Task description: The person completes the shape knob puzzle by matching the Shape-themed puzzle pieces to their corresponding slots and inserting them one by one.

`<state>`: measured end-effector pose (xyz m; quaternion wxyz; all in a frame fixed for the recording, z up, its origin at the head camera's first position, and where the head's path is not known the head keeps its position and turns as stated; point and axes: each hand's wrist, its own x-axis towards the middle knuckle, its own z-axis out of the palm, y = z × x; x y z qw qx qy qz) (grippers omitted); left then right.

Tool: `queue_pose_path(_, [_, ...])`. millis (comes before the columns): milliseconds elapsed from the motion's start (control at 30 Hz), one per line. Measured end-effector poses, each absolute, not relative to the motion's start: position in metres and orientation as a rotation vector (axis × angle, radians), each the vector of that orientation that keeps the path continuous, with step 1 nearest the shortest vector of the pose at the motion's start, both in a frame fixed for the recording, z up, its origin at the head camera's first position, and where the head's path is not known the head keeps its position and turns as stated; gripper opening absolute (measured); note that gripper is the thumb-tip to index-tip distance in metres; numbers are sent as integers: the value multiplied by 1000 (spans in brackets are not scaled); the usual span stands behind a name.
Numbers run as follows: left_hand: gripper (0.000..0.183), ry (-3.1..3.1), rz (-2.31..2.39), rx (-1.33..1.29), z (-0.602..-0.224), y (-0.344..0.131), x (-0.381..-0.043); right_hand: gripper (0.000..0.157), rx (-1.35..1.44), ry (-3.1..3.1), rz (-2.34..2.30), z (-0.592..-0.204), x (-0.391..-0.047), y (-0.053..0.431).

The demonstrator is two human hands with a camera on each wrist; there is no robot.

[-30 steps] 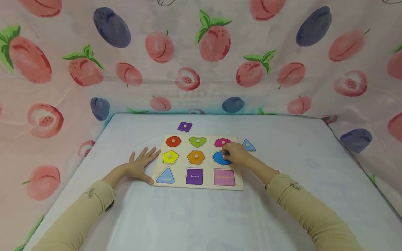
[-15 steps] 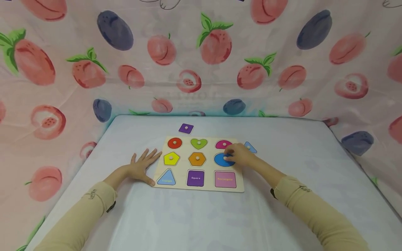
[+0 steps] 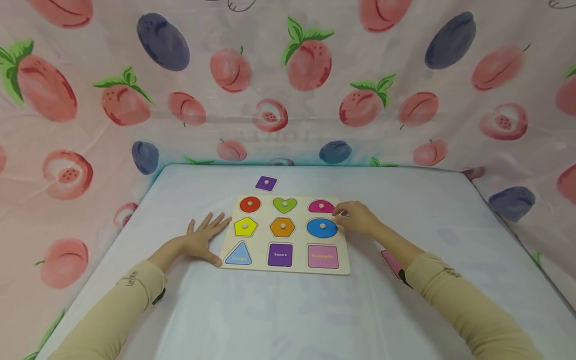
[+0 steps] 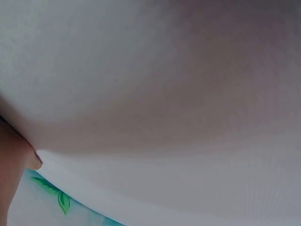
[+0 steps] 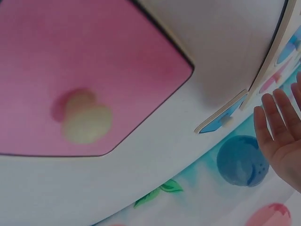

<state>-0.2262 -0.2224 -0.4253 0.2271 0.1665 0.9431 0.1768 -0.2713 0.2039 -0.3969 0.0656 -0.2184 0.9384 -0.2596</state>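
Observation:
A wooden peg puzzle board (image 3: 263, 235) lies on the table with knobbed pieces in its two upper rows. Beside its left edge rests my left hand (image 3: 201, 243), fingers spread, fingertips and thumb at the board. My right hand (image 3: 357, 218) hovers by the upper right edge, fingers relaxed and holding nothing, near the blue ellipse (image 3: 317, 231) and the magenta half-circle (image 3: 317, 207). The right hand mostly covers a loose light-blue triangle in the head view; the right wrist view shows this triangle piece (image 5: 216, 123) on the table. The bottom row shows printed triangle, square and rectangle recesses.
A purple knobbed piece (image 3: 263, 186) lies behind the board. Right of the board is a pink knobbed piece (image 3: 390, 261), partly under my right forearm and large in the right wrist view. Fruit-printed cloth (image 3: 288, 120) surrounds the white table.
My right hand has let go of the blue ellipse's knob and moved right, towards the light-blue triangle. The ellipse lies in its place, and more of the pink piece shows. My left hand stays put.

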Motion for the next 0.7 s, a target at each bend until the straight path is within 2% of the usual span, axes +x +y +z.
queue_pose_path(700, [123,2615,477,464,-429,-224,-227,17,-612,2931,-787,-402,-290,235])
